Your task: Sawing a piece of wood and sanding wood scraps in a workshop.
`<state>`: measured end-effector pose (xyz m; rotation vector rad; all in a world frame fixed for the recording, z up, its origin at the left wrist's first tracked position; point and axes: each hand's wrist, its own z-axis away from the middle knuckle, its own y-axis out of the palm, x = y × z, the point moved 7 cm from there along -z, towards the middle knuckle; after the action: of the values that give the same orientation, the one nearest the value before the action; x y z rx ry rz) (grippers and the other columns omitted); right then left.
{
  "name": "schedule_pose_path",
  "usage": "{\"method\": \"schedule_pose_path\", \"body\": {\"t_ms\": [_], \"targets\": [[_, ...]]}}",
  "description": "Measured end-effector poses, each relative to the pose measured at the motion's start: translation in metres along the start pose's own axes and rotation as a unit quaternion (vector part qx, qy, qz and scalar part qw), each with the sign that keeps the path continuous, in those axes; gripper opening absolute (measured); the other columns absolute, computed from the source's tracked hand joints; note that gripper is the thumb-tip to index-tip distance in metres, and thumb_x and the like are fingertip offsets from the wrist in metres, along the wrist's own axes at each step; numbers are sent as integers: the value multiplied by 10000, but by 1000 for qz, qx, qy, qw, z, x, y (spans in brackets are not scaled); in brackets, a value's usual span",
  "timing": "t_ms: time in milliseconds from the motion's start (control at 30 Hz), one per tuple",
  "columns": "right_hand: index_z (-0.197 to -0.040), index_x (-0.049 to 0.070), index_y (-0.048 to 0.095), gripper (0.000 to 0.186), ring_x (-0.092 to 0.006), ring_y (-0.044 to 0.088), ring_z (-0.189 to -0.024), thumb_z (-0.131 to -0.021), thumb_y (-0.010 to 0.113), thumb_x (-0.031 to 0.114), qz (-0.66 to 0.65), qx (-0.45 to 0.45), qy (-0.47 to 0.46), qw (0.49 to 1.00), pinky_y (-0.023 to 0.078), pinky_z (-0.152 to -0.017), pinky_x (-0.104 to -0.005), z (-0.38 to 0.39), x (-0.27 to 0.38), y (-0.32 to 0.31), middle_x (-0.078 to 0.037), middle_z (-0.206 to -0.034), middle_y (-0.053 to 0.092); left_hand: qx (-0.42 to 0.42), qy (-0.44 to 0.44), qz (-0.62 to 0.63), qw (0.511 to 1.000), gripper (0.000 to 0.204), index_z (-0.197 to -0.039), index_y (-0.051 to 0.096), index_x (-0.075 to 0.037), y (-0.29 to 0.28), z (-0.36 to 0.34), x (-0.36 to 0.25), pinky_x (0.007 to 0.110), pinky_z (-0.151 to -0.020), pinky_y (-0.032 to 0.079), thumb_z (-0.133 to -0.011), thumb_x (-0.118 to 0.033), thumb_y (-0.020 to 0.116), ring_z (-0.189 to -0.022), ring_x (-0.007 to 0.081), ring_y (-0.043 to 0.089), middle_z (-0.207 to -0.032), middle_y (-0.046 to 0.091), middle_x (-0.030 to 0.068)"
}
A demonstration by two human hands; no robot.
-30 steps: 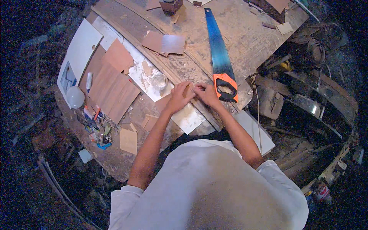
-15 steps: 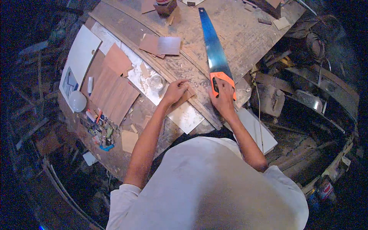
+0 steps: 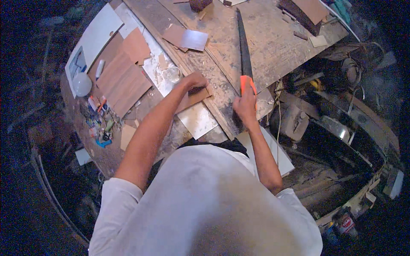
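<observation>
My right hand (image 3: 244, 106) is closed around the orange handle (image 3: 247, 82) of a hand saw, whose long dark blade (image 3: 242, 42) is now turned nearly edge-on and points up the table. My left hand (image 3: 192, 83) has its fingers curled down on a small brown board (image 3: 196, 98), which lies across the long wooden strips (image 3: 179, 59) near the bench's front edge. The fingertips are partly hidden. Under and left of that board is a white dusty sheet (image 3: 197, 123). A clear container (image 3: 172, 74) with shavings around it sits just left of my left hand.
The worn bench (image 3: 277, 55) carries brown panels (image 3: 121, 81), a white board (image 3: 96, 38), small square pieces (image 3: 192, 40), a white round object (image 3: 82, 84), cluttered small tools (image 3: 100, 121) and a dark box (image 3: 200, 3). Beyond its right edge are a cord (image 3: 278, 141), a grey container (image 3: 294, 123) and scrap.
My right hand left the board, took the saw handle and tilted the saw from flat to nearly edge-on. My left hand stayed at the board, its fingers now curled further down.
</observation>
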<state>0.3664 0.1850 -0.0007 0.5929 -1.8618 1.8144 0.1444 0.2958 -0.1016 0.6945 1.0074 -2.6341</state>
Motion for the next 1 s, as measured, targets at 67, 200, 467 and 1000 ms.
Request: {"method": "schedule_pose_path", "body": {"t_ms": [67,200,467,1000], "targets": [[-1474,11,355,722,-443,551,-1182,-784,565,41,-88,-114,72,987,446,-984,-435,8,-23,-23,-319,-1344,513,26,-17,-15,999,538,-1078,676,65,7,1,-5,419,-846,536,-736,-350,653,-997,318,685,-1121,682,260],[-1394,-7,478,589,-401,615,-1125,-815,545,77,-95,13,239,966,474,-975,-424,19,-30,-65,-301,-1243,603,38,12,-57,998,485,-1043,701,27,6,0,-12,405,-809,538,-744,-352,650,-939,299,691,-1060,713,208],[-1347,-50,540,497,-267,583,-1198,-868,524,82,-288,-137,135,938,410,-1044,-362,135,19,-113,-184,-1307,612,82,154,-304,937,314,-828,714,-22,18,-74,117,431,-581,464,-872,-295,564,-583,249,563,-683,646,128],[-1277,42,642,427,-118,683,-854,-864,732,100,-88,-34,305,948,525,-761,-305,411,24,-116,-135,-1070,734,286,254,-198,903,298,-522,451,-148,35,-35,-33,382,-517,323,-758,-166,632,-489,197,423,-533,454,25]]}}
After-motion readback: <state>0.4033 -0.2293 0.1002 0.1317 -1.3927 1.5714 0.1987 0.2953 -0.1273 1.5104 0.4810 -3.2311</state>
